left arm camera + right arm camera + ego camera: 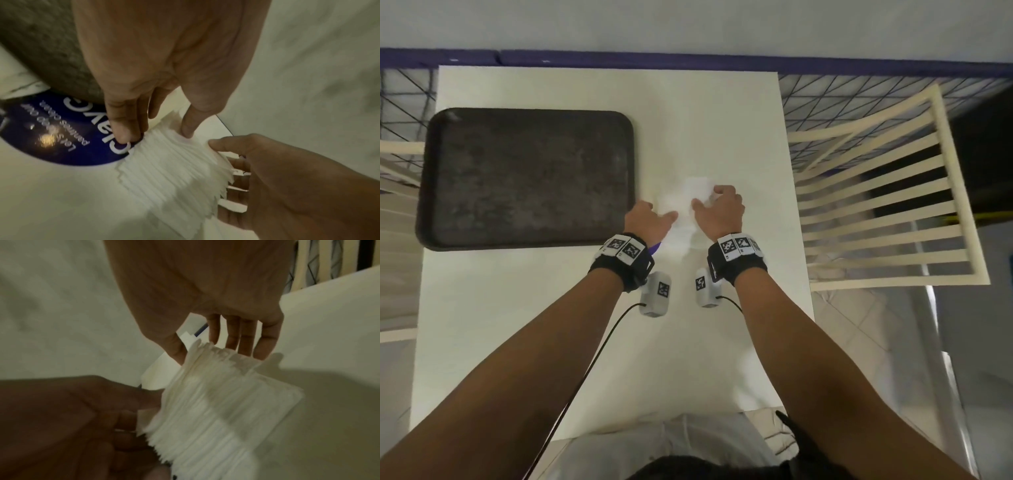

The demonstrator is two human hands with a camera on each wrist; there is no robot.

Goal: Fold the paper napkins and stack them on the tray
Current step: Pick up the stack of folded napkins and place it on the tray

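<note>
A thick stack of white paper napkins (688,202) (174,170) (216,402) lies on the white table (551,325), on a wrapper with a blue round label (61,138). My left hand (654,219) (156,134) grips the stack's left side between its fingers (123,129) and thumb. My right hand (717,205) (211,353) grips the right side, thumb and fingers curled round the napkin edges. A dark rectangular tray (527,178) sits on the table just left of my left hand.
To the right of the table's right edge (796,219) stands a cream slatted frame (887,205). Wire mesh (859,102) runs behind it. A black cable (592,359) hangs from my left wrist over the near part of the table.
</note>
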